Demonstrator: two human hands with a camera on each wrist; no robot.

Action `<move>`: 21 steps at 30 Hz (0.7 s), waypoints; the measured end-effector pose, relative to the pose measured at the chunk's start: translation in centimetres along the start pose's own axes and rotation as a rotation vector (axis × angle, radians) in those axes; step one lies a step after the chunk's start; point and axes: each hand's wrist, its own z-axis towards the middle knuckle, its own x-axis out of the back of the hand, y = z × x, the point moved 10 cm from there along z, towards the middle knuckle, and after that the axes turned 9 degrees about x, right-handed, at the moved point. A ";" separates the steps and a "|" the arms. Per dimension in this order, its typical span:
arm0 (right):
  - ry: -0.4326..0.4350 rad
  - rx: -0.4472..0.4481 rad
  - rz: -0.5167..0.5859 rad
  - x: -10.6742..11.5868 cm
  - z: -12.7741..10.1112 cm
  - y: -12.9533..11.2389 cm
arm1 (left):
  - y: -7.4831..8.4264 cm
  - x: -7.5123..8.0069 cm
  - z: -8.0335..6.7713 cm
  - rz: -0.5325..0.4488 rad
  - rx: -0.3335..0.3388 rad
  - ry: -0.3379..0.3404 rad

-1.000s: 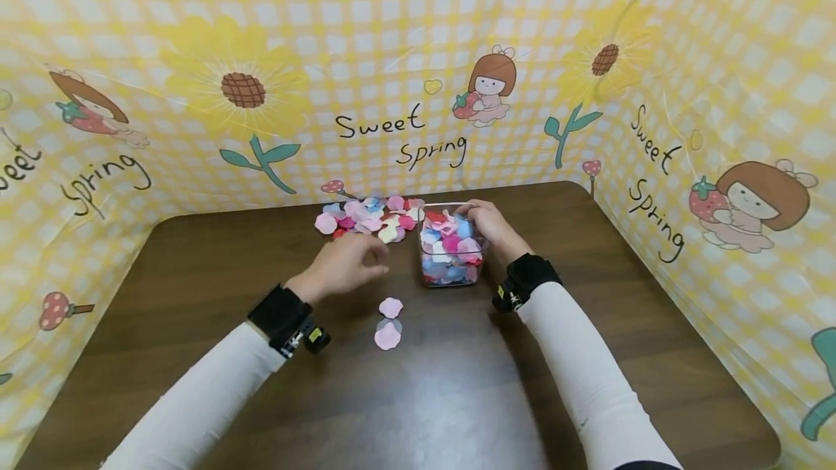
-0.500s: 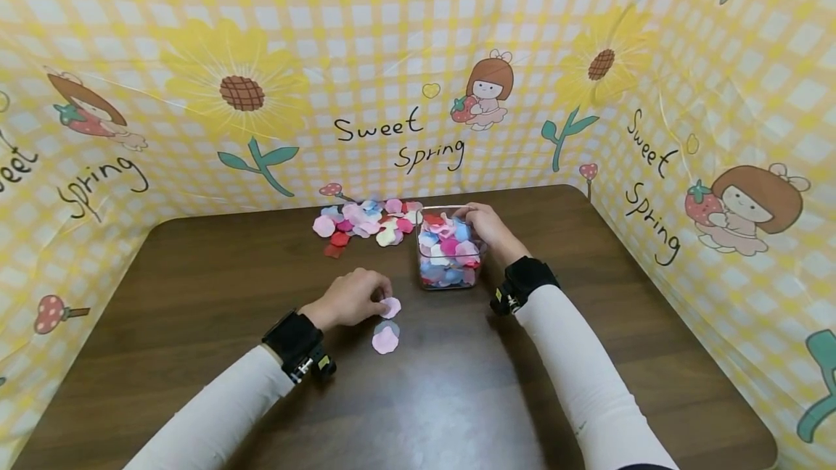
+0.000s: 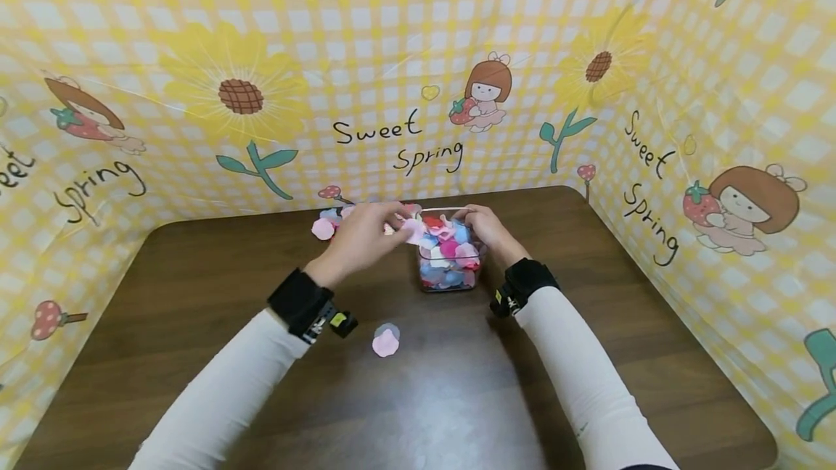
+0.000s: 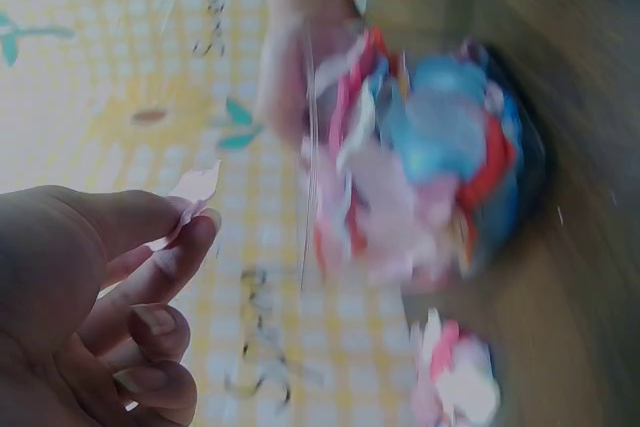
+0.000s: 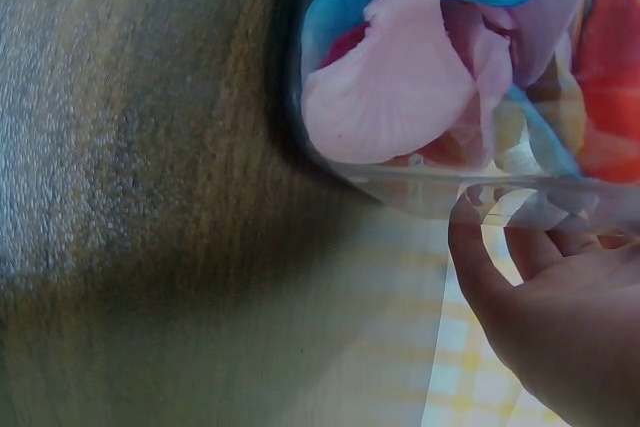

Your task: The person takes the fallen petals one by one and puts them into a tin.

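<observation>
My left hand (image 3: 358, 239) pinches a pale pink artificial petal (image 4: 196, 187) between thumb and index finger, the other fingers loosely curled. It is at the left side of a clear plastic box (image 5: 415, 195), with the petal right at the rim in the head view. Pink, blue, red and white petals (image 3: 449, 248) fill the box up to about its rim. At the box's far right corner, my right hand (image 3: 488, 229) grips the rim; in the right wrist view its thumb and fingers bend around the clear wall.
A loose heap of petals (image 3: 323, 228) lies at the table's back edge, partly behind my left hand. Nearer me, a pink petal (image 3: 385, 344) overlaps a greyish one on the brown wooden table (image 3: 261, 397). Yellow checked cloth (image 3: 366, 56) hangs behind and at the sides.
My left hand came down from the heap, picked up the farther single pink petal from the table and carried it up to the box. My right hand and the box stayed put.
</observation>
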 end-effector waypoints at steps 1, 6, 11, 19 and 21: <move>0.001 0.003 0.002 0.0 0.0 0.0 | 0.6 -0.8 0.5 -0.003 -0.005 -0.030; -0.008 0.013 0.004 0.0 -0.2 -0.2 | 1.4 -4.1 2.1 0.031 -0.024 -0.106; -0.022 -0.006 0.012 -0.7 -0.2 -0.1 | -0.1 -2.6 1.0 0.064 -0.014 -0.043; -0.013 -0.021 0.000 -0.2 -0.3 -0.5 | -3.1 -3.1 -4.3 0.088 -0.066 -0.285; -0.012 -0.025 -0.001 0.0 -0.3 -0.4 | -3.9 -4.7 -6.1 0.119 -0.066 -0.391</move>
